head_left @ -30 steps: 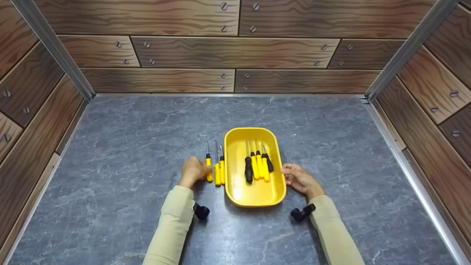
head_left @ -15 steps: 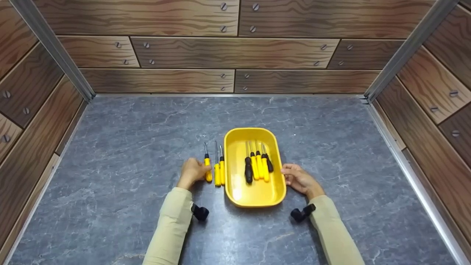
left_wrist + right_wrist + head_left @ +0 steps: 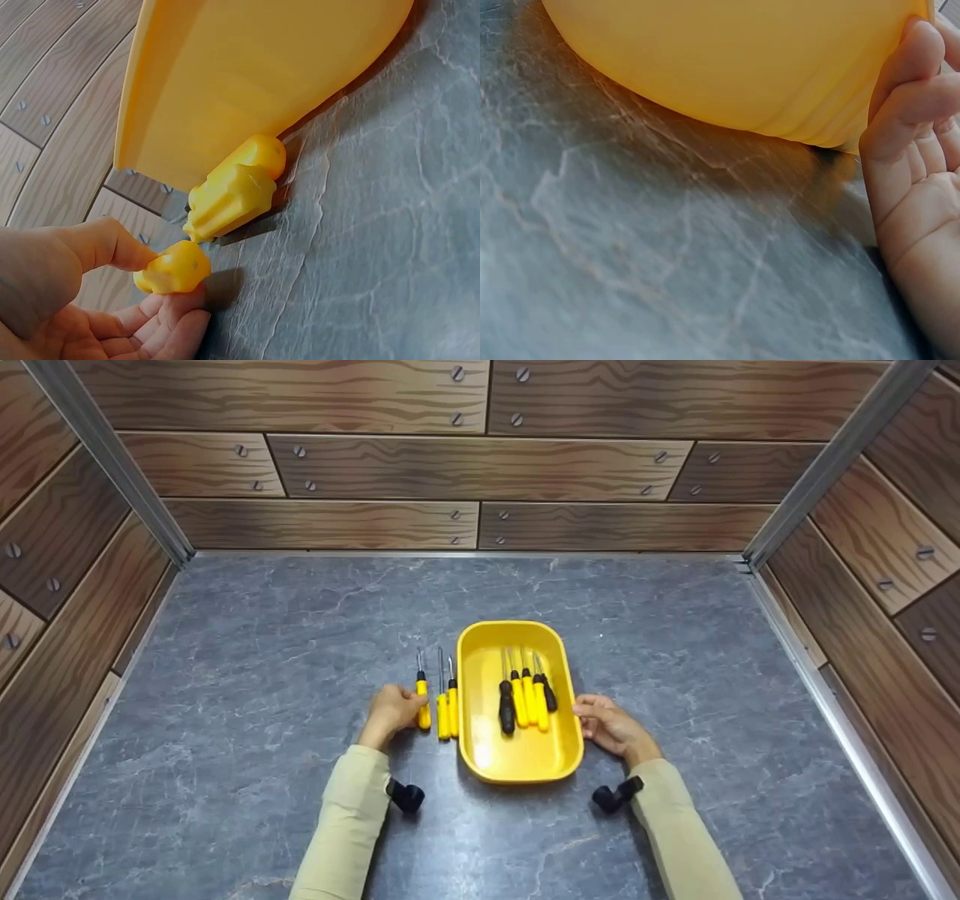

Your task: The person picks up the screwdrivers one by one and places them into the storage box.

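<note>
1. A small staged work booth, not a lived-in room: three walls close tightly around one worktop (image 3: 300, 607).
2. The walls (image 3: 480, 465) are printed with cartoon-like wood planks and drawn screw heads.
3. Metal corner strips (image 3: 112, 465) join the panels.
4. The worktop has a grey marble pattern.
5. A yellow tray (image 3: 517, 757) and small screwdrivers (image 3: 525, 697) suggest a workshop-style setup.
</note>
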Tool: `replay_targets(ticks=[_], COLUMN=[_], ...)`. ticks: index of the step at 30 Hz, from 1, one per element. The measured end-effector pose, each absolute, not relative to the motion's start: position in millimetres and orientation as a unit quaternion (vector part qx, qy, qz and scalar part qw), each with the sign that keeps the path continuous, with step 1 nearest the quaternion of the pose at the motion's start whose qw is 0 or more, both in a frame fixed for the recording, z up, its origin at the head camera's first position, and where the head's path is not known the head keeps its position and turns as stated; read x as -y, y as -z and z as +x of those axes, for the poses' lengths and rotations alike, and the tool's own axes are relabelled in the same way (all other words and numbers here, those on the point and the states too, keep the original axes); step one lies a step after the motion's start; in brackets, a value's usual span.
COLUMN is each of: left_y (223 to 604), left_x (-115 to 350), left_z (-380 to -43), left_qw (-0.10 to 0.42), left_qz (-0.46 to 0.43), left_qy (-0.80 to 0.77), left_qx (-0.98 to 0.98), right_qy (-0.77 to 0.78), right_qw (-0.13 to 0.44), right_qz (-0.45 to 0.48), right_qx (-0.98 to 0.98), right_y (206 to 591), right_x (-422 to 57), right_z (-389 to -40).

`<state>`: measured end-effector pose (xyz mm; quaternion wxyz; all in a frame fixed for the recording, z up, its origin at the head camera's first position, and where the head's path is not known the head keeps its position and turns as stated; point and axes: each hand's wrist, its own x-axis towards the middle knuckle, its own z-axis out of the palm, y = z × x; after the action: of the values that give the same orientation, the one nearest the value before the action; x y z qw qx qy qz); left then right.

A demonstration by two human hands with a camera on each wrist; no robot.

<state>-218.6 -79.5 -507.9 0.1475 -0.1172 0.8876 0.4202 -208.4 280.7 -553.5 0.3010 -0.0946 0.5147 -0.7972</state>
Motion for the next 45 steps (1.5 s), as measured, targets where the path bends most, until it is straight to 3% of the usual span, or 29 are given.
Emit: replay_targets(ticks=[35,45], left_y=[483,475], left_x=[76,74], left_z=[-216,-216], left_qw=[0.17,0.153], left_qz=[-0.092,-0.069], left_qy=[-0.494,-0.5], left_qx=[-0.848,-0.85], right_qy=[0.798,0.793], right_qw=[0.301,0.303], right_qz=[-0.089,-0.086], right_qx=[-0.515,-0.522], right_y=[552,551], right_x=[-281,-280], right_z=[-207,-208])
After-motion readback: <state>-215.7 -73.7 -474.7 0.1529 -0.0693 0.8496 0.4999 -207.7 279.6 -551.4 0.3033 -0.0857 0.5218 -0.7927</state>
